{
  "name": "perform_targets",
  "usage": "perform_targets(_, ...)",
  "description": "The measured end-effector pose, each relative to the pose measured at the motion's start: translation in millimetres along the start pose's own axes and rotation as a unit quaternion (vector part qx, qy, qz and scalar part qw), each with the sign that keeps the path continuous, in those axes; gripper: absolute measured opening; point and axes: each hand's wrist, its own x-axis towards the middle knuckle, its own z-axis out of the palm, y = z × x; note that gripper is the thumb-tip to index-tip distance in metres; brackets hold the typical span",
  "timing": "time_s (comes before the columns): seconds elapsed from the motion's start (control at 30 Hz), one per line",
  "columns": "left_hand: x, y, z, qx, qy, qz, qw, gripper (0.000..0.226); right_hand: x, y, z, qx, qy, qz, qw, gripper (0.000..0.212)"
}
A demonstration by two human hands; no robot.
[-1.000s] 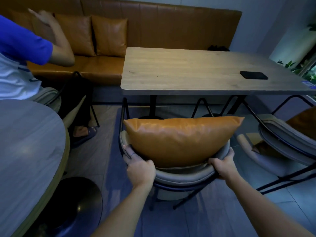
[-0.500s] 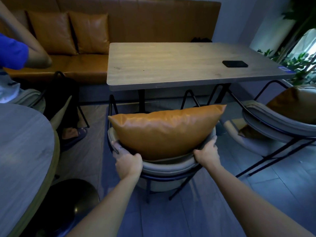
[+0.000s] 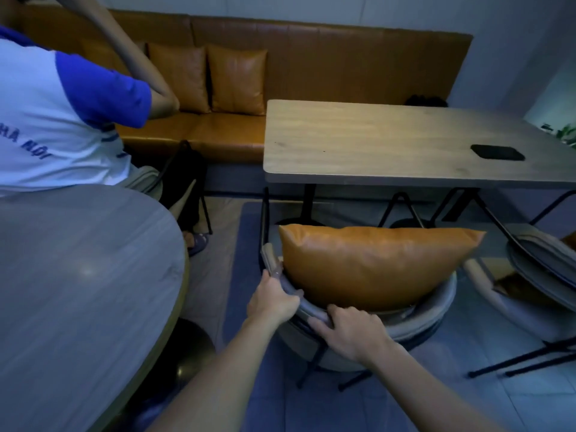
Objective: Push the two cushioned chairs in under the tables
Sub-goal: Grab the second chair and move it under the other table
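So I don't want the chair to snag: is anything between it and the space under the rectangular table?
Nothing loose lies on the floor ahead of the chair. Only the rectangular table's own dark legs stand underneath, ahead of the seat. Both hands, left and right, grip the backrest.

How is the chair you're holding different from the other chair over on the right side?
The near chair is gripped on its backrest by the left hand and right hand; the right chair is untouched. The near chair faces the wooden table squarely; the right chair is turned at an angle. The near chair's orange cushion stands in full view; the right chair's is mostly hidden. Both have grey padded backs and thin black legs.
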Motion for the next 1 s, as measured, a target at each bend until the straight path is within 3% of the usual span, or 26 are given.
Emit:
perform_targets(0.17,-1.5,-13.6,-5.2,0.017,-0.016,0.028,0.999,0.081,9.3,-12.1,3.0,-0.118,0.032,-0.054,0.991,0.044)
perform_targets(0.4,0.3,-28.4,3.0,-0.092,-0.026,0.063,0.993,0.08,8.9,-15.9,13.6,-0.16,0.081,-0.07,0.981,0.043)
perform_targets(0.63,3.4,-29.6,5.6,-0.074,-0.009,0.085,0.994,0.082,11.6,-9.4,26.6,-0.098,0.097,-0.055,0.989,0.042)
perform_targets(0.7,5.8,-32.1,7.2,-0.077,-0.014,0.089,0.993,0.083,14.9,-7.9,28.4,-0.084,0.072,-0.055,0.992,0.052)
perform_targets(1.0,9.5,-30.5,15.1,-0.189,-0.047,0.094,0.976,0.082,27.5,5.0,20.0,-0.039,0.022,-0.097,0.994,0.059)
